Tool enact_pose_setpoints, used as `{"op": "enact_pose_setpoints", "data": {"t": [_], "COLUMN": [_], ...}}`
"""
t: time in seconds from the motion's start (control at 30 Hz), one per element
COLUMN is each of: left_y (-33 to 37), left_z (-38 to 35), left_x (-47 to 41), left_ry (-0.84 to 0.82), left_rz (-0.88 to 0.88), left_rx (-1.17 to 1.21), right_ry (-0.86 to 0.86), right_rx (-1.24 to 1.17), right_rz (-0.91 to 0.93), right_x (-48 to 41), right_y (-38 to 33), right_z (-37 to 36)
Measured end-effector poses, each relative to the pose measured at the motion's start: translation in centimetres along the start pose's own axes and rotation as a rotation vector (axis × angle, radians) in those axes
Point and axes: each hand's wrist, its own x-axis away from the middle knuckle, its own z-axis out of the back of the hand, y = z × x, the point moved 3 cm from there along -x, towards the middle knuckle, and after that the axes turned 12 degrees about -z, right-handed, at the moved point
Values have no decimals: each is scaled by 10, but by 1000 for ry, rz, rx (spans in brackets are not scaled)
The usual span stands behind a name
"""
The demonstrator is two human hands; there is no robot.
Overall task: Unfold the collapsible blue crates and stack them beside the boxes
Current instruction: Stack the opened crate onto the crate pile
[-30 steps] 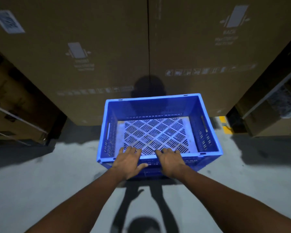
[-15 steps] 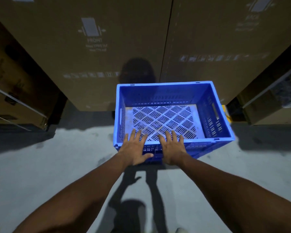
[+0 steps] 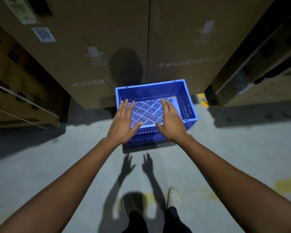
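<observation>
Presently, the blue crate [image 3: 190,105] stands unfolded on the concrete floor [image 3: 57,157]. All four walls are upright, and its far wall is close against the tall cardboard boxes [image 3: 91,47]. No other crate is in view. The left hand [image 3: 123,121] and right hand [image 3: 171,121] hover over the near half of the crate, palms down, fingers spread and straight, gripping nothing. Their shadows fall on the floor short of the crate, which suggests neither hand touches it, though contact at the near rim cannot be ruled out.

Assessment: placement of this crate appears complete, and it likely serves as the base of the stack. For the step to be sound, the crate should sit square to the box faces and flat on the floor, so that later crates seat on its rim without rocking. A light press on the near wall would confirm the walls are latched; this view does not show whether they are.

Surroundings: a strapped carton [image 3: 15,91] stands to the left and another carton [image 3: 259,81] to the right, leaving a narrow bay. A yellow floor marking [image 3: 204,102] shows just beside the crate's far right corner. The person's pale shoe [image 3: 174,196] is well back from the crate. Lighting is dim, and the person's shadow on the boxes hinders inspection of the far wall.
</observation>
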Motion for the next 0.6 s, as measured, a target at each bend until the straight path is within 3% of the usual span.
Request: {"op": "enact_pose_setpoints", "data": {"t": [0.2, 0.6], "left_y": [86, 206], "left_z": [54, 80], "left_x": [41, 52], "left_ry": [205, 343], "left_rz": [104, 149], "left_rx": [113, 50], "right_ry": [98, 112], "right_rx": [-198, -519], "right_rz": [53, 88], "right_x": [52, 112], "right_y": [-6, 39], "right_z": [91, 172]}}
